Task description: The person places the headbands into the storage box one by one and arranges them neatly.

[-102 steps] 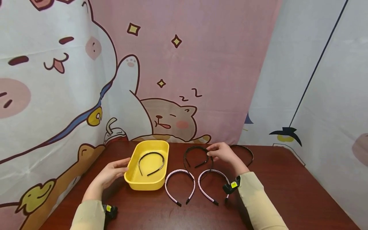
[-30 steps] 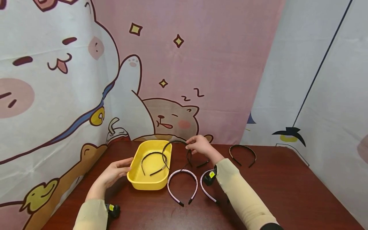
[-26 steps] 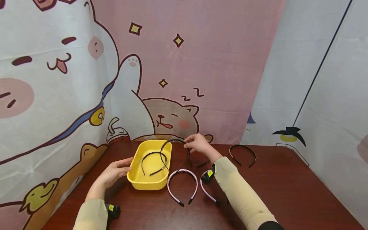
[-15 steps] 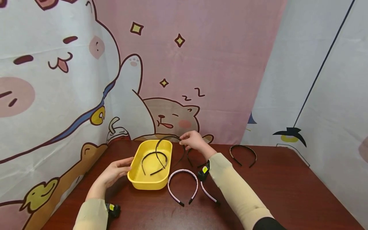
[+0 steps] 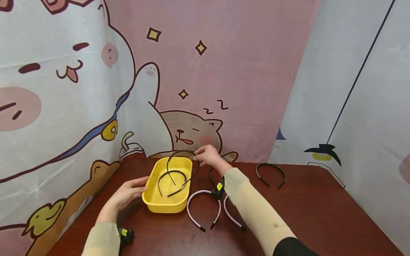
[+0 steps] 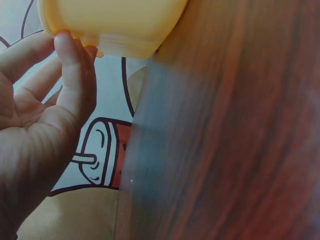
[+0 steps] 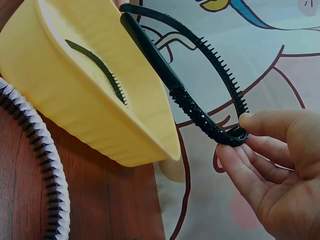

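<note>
My right hand (image 5: 208, 155) pinches a black headband (image 7: 192, 111) between thumb and fingers. This headband has comb teeth inside and a beaded, glittery outer face. It hangs over the right part of a yellow plastic basin (image 5: 166, 208), its ends pointing down toward the inside. Another black toothed headband (image 5: 173, 193) lies in the basin. My left hand (image 5: 126, 193) holds the basin's left rim, thumb and fingertips at the edge in the left wrist view.
Two pink-and-white wrapped headbands (image 5: 189, 209) lie right of the basin, one partly under my right forearm. A black headband (image 5: 209, 176) is mostly hidden behind my right wrist. Another (image 5: 270, 164) lies toward the table's back right. Cartoon-printed cloth (image 5: 250, 89) stands behind the table (image 5: 320, 220).
My right hand has lifted the black headband from the table and carried it left, over the basin. The left hand stays at the basin's rim.
</note>
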Demonstrator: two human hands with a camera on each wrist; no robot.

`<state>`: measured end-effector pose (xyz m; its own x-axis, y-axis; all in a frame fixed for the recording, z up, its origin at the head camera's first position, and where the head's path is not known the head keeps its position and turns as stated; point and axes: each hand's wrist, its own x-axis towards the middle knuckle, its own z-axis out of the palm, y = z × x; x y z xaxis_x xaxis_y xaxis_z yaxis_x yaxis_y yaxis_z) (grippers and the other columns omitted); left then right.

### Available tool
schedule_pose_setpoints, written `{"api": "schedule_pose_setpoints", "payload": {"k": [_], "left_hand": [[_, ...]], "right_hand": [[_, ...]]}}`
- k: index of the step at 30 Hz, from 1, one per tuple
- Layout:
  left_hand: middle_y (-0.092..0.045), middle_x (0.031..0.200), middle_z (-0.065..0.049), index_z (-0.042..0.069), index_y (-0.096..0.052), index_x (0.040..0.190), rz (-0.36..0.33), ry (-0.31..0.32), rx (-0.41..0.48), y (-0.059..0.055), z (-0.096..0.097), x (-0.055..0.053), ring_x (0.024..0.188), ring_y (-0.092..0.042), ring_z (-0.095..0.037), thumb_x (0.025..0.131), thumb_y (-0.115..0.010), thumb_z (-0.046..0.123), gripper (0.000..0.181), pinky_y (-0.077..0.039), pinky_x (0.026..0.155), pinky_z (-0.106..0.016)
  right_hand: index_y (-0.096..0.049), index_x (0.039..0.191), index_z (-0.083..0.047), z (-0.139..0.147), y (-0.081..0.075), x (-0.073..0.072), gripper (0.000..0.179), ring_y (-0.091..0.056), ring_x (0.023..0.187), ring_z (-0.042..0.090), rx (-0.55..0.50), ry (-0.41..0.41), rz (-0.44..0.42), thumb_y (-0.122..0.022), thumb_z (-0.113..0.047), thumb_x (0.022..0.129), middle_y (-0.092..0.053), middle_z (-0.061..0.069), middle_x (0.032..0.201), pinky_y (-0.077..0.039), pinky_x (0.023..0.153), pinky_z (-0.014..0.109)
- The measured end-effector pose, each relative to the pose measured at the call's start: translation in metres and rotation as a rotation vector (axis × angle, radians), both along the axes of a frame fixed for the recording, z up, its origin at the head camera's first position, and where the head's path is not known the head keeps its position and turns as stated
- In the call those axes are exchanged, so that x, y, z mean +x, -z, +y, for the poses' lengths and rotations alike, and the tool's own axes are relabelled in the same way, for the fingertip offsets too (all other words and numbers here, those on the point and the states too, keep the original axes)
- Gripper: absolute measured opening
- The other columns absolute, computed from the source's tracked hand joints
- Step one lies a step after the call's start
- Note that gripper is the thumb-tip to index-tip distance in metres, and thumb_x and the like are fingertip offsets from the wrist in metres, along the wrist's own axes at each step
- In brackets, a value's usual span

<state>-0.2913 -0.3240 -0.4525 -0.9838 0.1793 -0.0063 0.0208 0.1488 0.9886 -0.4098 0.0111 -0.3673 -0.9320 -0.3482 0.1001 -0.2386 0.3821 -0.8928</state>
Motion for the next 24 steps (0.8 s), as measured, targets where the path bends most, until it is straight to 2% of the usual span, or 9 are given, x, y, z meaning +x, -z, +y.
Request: {"api": "schedule_pose_setpoints", "payload": {"k": [7,17,24], "left_hand": [[-0.037,0.146,-0.029,-0.006,-0.036,0.146,0.001,0.000,0.007,0.003,-0.001,0.001,0.122,-0.052,-0.038,0.095,-0.058,0.005,0.056,-0.050,0.093,-0.038],[-0.037,0.146,-0.029,-0.007,-0.036,0.146,0.000,0.012,0.005,0.004,-0.001,0.001,0.123,-0.049,-0.041,0.095,-0.057,0.002,0.055,-0.047,0.096,-0.043],[-0.037,0.146,-0.030,-0.007,-0.035,0.146,0.007,0.009,0.017,0.004,-0.002,-0.004,0.124,-0.049,-0.041,0.095,-0.055,0.000,0.054,-0.048,0.095,-0.040]], "right_hand": [[-0.069,0.106,0.004,-0.012,0.000,0.001,0.026,-0.064,0.075,0.026,0.001,0.004,-0.017,-0.073,-0.006,0.083,-0.065,0.013,0.093,-0.058,0.061,0.033],[-0.070,0.104,0.005,-0.028,0.007,-0.004,0.025,-0.061,0.068,0.020,0.012,0.021,-0.028,-0.074,-0.004,0.082,-0.065,0.013,0.090,-0.058,0.065,0.037],[-0.070,0.104,0.004,-0.036,0.011,-0.007,0.023,-0.062,0.070,0.022,0.025,0.055,-0.034,-0.073,-0.006,0.084,-0.063,0.013,0.088,-0.058,0.061,0.034]]}}
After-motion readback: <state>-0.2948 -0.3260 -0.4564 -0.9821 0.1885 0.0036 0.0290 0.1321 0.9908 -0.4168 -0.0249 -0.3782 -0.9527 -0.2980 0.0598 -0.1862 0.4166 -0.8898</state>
